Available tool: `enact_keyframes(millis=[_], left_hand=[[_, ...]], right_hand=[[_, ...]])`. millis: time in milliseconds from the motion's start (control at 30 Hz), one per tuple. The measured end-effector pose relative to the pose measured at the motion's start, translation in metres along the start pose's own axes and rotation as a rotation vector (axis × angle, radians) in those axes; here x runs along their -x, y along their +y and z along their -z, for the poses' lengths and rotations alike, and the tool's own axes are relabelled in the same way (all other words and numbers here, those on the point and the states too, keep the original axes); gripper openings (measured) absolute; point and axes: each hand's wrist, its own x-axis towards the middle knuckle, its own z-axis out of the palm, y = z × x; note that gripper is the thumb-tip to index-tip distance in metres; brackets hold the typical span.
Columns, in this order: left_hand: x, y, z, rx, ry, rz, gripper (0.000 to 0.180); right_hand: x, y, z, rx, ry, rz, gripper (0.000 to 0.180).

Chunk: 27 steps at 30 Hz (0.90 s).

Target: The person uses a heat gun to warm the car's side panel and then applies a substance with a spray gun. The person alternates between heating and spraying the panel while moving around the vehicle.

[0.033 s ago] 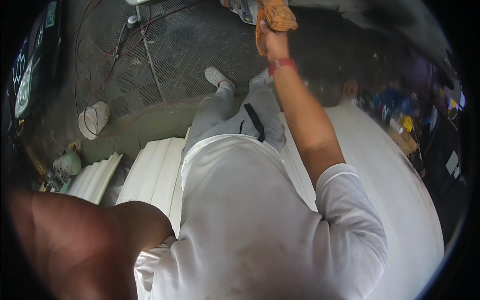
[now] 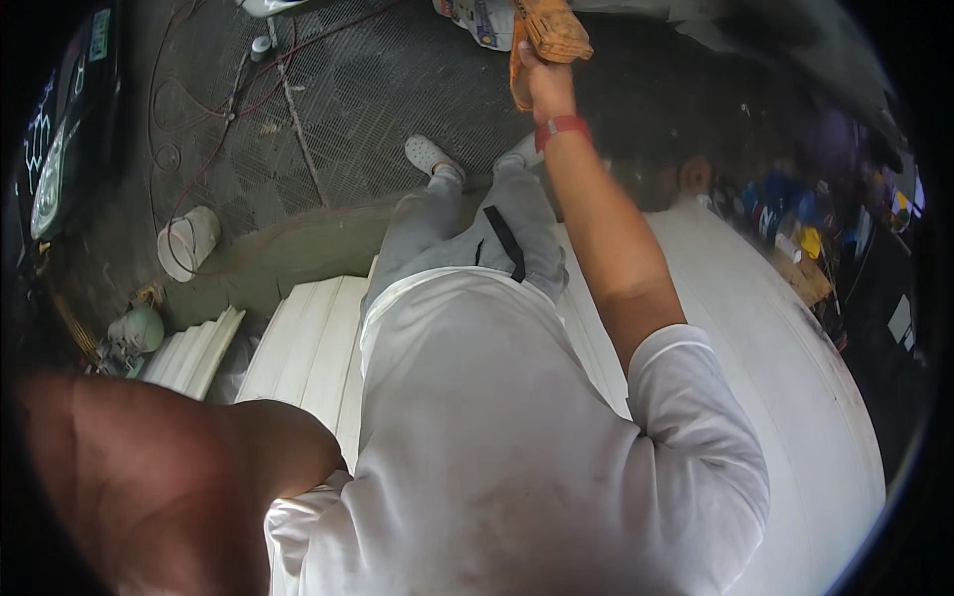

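My right hand (image 2: 549, 89), with a red band on its wrist, reaches far forward at the top of the head view. Its fingers are closed round a worn orange tool (image 2: 555, 32) with dark marks and a thin orange loop beside the hand. The tool's far end is cut off by the upper edge, so its exact kind is unclear. My left arm (image 2: 159, 477) is bent up very close, a large blurred shape at the lower left. The left hand itself lies outside the picture.
White ribbed panels (image 2: 308, 328) lie behind and beside my legs. A white bucket (image 2: 189, 243) stands at the left near a red hose (image 2: 214, 164) on the dark floor. Car fronts (image 2: 52, 179) show far left. Assorted items (image 2: 795, 223) crowd the right; a printed bag (image 2: 482, 22) lies ahead.
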Motion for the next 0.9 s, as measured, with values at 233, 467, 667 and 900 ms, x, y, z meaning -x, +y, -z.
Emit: enact_keyframes(millis=[233, 467, 667, 900], left_hand=[[0.059, -0.103, -0.024, -0.79, -0.303, 0.12, 0.081], [0.25, -0.183, 0.042, -0.973, -0.458, 1.219, 0.063], [0.359, -0.171, 0.089, -1.132, -0.451, 1.696, 0.075], [0.391, -0.183, 0.087, -1.212, -0.562, 1.718, 0.078]], right_hand=[[-0.026, -0.055, 0.105, 0.074, 0.019, 0.136, 0.053], [-0.047, -0.119, 0.197, -0.005, 0.033, 0.26, 0.042], [-0.084, -0.185, 0.288, -0.213, 0.029, 0.294, 0.03], [-0.137, -0.229, 0.364, -0.41, 0.16, 0.253, 0.015]])
